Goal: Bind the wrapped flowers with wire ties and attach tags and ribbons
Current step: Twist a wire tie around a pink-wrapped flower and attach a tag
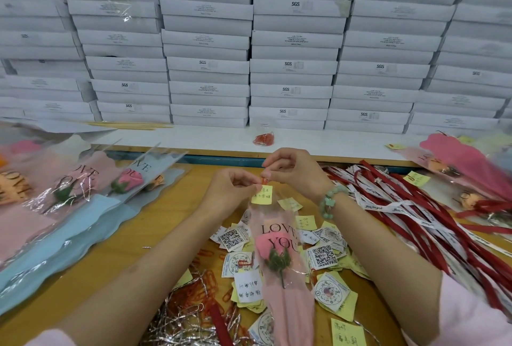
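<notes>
Illumination is bright, even and diffuse, arriving from overhead. Shadows are soft: faint shading lies on the desk [177,207] under the forearms [155,257]. The white boxes [291,40] reflect light evenly and read pale grey-white. Glare streaks appear on the cellophane of the wrapped flowers [74,179] at left and on the silver wire ties [171,318]. Sharpness is best at centre: the yellow note [262,195] and the red clip [264,179] above it render crisply. Wide-angle distortion bows the box rows toward the frame edges. The bouquets [468,162] at far right are smeared by blur.
</notes>
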Demonstrator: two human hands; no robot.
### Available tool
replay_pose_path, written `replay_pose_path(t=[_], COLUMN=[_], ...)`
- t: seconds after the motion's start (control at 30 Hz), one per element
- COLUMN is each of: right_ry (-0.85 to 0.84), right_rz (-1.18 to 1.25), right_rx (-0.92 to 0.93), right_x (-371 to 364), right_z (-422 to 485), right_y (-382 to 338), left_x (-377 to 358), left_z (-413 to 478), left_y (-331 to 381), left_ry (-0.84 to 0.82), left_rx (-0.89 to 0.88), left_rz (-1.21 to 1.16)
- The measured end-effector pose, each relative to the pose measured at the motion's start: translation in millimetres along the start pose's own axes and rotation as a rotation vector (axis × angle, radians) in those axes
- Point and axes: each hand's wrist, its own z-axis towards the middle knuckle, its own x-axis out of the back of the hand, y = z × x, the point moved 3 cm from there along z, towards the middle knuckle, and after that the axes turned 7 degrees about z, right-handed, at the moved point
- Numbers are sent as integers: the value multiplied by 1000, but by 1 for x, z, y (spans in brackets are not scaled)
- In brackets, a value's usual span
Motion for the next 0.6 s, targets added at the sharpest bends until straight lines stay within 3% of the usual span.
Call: replay_pose_path(t=[0.6], right_ry=[-14], right_rz=[-4], right_rx=[-32], right_x=[-2], right_z=[1], right_y=[2], left_x=[0], left_z=[3], left_y=[-2], left_ry=[15], left_rx=[-44], left_rz=[23])
